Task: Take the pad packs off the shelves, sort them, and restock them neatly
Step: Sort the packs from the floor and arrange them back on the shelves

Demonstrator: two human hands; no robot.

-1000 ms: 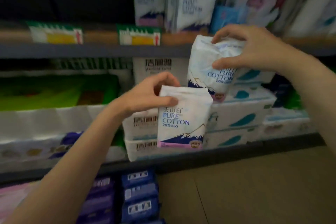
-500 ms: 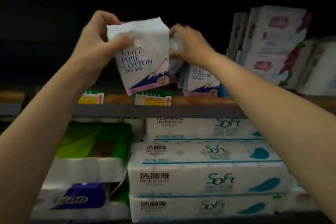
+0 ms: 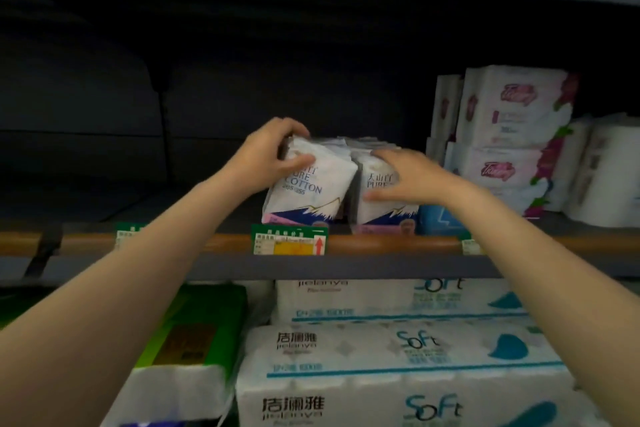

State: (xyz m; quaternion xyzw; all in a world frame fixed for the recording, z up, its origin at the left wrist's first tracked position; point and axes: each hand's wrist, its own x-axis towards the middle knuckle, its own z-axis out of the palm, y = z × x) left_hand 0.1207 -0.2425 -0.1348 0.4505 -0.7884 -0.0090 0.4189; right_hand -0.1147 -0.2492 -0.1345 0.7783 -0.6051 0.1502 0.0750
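Your left hand (image 3: 273, 152) gripped the tilted pad pack (image 3: 304, 187) just above the price tag (image 3: 289, 239). Your right hand (image 3: 401, 177) lay flat-fingered on the next pack (image 3: 377, 211), hiding its lettering; packs behind blurred together.

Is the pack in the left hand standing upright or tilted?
Tilted. The left hand grips the left pack at its top; its print slants, and it leans against the right pack.
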